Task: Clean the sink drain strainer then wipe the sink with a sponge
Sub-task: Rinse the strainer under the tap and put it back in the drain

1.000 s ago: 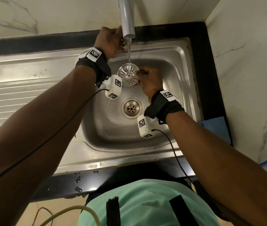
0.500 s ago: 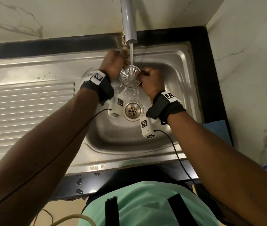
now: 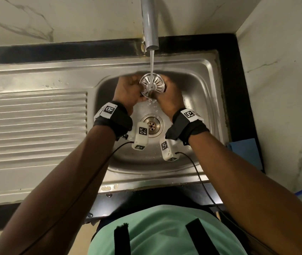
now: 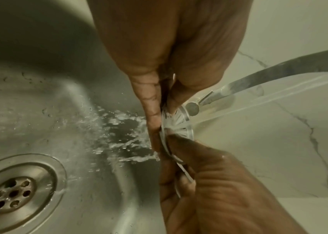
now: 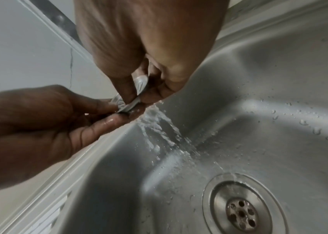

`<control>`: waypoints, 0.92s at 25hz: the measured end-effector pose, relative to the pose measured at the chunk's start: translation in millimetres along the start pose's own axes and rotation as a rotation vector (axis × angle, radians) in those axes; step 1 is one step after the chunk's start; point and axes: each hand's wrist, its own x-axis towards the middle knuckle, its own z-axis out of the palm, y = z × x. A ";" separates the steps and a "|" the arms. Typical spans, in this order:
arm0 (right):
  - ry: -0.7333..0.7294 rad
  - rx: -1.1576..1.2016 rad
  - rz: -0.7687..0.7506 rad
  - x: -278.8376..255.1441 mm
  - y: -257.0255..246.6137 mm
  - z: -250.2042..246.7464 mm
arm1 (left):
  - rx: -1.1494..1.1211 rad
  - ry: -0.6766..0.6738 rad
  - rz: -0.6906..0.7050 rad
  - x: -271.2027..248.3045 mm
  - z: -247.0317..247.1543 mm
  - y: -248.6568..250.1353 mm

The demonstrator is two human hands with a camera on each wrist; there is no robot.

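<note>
A round slotted metal drain strainer [image 3: 152,85] is held under running water from the tap [image 3: 149,24], above the steel sink basin [image 3: 198,100]. My left hand [image 3: 128,91] pinches its left edge and my right hand [image 3: 168,97] pinches its right edge. In the left wrist view the strainer [image 4: 181,123] shows edge-on between the fingers of both hands, water splashing off it. In the right wrist view the strainer [image 5: 131,102] is mostly hidden by fingers. The open drain hole [image 3: 152,126] lies below the hands. A blue sponge [image 3: 244,153] lies on the counter at the sink's right.
A ribbed steel draining board [image 3: 34,124] extends left of the basin. A black counter edge [image 3: 238,89] frames the sink, with marble walls behind and to the right. Water drops dot the basin floor [image 5: 309,126].
My left hand left the tap area and came down to grip the strainer's left edge. The water stream has grown stronger. Both hands now hold the strainer lower over the basin.
</note>
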 end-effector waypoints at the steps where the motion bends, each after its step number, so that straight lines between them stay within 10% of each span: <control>1: 0.001 0.018 -0.012 -1.4 0.7 2.2 | -0.014 -0.010 -0.006 -2.2 2.3 -0.4; 14: 0.139 -0.029 -0.071 18.5 -12.9 -2.0 | -0.071 0.029 0.014 -10.7 13.7 8.6; 23: -0.054 0.093 -0.040 2.3 -5.8 0.0 | 0.028 0.202 0.004 1.1 8.7 -3.9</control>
